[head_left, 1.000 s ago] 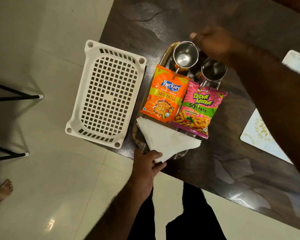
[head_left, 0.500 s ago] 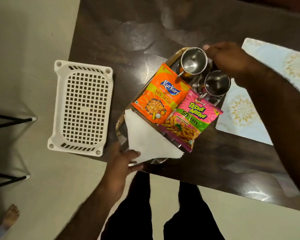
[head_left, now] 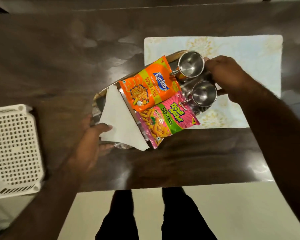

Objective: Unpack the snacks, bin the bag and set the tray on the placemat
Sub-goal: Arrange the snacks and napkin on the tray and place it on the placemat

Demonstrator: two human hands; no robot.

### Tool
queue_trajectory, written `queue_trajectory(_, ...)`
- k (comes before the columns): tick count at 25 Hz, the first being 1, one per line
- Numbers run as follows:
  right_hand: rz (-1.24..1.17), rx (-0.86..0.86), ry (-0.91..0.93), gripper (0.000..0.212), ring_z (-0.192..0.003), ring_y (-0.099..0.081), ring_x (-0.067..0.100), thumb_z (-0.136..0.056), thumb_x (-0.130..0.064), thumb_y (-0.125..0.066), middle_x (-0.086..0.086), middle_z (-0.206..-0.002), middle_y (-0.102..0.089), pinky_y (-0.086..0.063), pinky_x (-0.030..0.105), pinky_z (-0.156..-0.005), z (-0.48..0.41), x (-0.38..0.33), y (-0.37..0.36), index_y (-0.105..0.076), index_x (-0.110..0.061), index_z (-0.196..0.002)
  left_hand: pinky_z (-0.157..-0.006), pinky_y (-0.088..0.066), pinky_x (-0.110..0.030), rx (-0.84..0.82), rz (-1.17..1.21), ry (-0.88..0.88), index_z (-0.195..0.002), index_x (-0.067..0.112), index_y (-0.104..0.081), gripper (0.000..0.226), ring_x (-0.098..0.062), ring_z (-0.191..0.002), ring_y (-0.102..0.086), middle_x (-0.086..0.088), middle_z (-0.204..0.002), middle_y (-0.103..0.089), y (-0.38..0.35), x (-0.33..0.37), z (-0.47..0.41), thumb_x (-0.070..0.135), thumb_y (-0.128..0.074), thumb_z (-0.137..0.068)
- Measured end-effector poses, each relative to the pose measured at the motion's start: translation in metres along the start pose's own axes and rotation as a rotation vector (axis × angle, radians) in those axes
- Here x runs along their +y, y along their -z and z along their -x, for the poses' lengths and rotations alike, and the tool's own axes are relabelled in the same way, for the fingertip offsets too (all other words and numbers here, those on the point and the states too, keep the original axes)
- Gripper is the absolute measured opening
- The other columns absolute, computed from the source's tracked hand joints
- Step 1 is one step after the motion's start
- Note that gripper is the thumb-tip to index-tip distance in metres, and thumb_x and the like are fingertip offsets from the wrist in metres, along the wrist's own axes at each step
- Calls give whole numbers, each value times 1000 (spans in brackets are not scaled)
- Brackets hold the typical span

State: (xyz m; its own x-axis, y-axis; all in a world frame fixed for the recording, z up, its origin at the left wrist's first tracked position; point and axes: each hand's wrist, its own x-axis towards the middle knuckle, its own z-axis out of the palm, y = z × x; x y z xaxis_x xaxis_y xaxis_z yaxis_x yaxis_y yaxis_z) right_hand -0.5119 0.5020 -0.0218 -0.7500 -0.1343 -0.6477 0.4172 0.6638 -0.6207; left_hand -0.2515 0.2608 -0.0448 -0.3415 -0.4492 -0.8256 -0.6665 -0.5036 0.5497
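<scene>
A metal tray (head_left: 100,99) hangs above the dark table, its far end over the pale placemat (head_left: 249,56). On it lie an orange snack packet (head_left: 149,85), a pink snack packet (head_left: 168,118), a folded white napkin (head_left: 119,122) and two steel cups (head_left: 190,64), (head_left: 203,93). My left hand (head_left: 92,141) grips the tray's near-left end, thumb on the napkin. My right hand (head_left: 227,78) grips the tray's far-right end beside the cups.
A white perforated plastic basket (head_left: 12,149) sits at the table's left end, partly over the edge. The dark glossy table (head_left: 59,66) stretches behind and to the left. My legs stand on the pale floor (head_left: 232,213) below the table's front edge.
Both hands have carried the tray to the right, away from the basket. Its far end now overlaps the placemat, which has come fully into view.
</scene>
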Motion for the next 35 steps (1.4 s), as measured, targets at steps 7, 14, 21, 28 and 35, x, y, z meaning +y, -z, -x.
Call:
queue_trajectory(7,-138,117,-138,24,-65,-60,14,-101,-25,-58,-3,-73,-62,-56,32,-62,-25,64,102,-63,-23,-77,-61,-62,-37,-100,-219,-60,-124,31,-51,46,-31,-108,-66,0,-121,-63,-125,28,-32,9,-66,-87)
queue_trajectory(14,-191,107,-192,25,-71,-64,16,-102,-26,-58,0,-78,-66,-57,34,-63,-50,102,144,-66,-23,-79,-72,-62,-42,-109,-341,-79,-134,31,-49,56,-21,-103,-62,6,-119,-60,-188,35,-48,11,-71,-87)
queue_trajectory(21,-248,122,-241,23,-71,-63,16,-99,-23,-59,2,-78,-65,-57,33,-63,-61,122,152,-66,-21,-77,-74,-63,-44,-83,-415,-118,-137,33,-45,62,-27,-107,-64,-2,-131,-59,-208,44,-55,11,-72,-86)
queue_trajectory(28,-220,235,-131,11,-76,-61,14,-99,-17,-63,3,-90,-64,-51,30,-66,-73,143,145,-69,-8,-99,-88,-61,-47,-107,-449,-184,-150,34,-34,80,-26,-119,-60,0,-143,-52,-205,33,-54,14,-75,-85)
queue_trajectory(35,-251,211,-89,7,-94,-66,17,-91,-27,-66,4,-110,-67,-52,33,-75,-84,147,144,-61,-31,-94,-93,-59,-51,-102,-426,-186,-150,35,-34,81,-25,-122,-58,0,-143,-51,-203,29,-55,12,-75,-85)
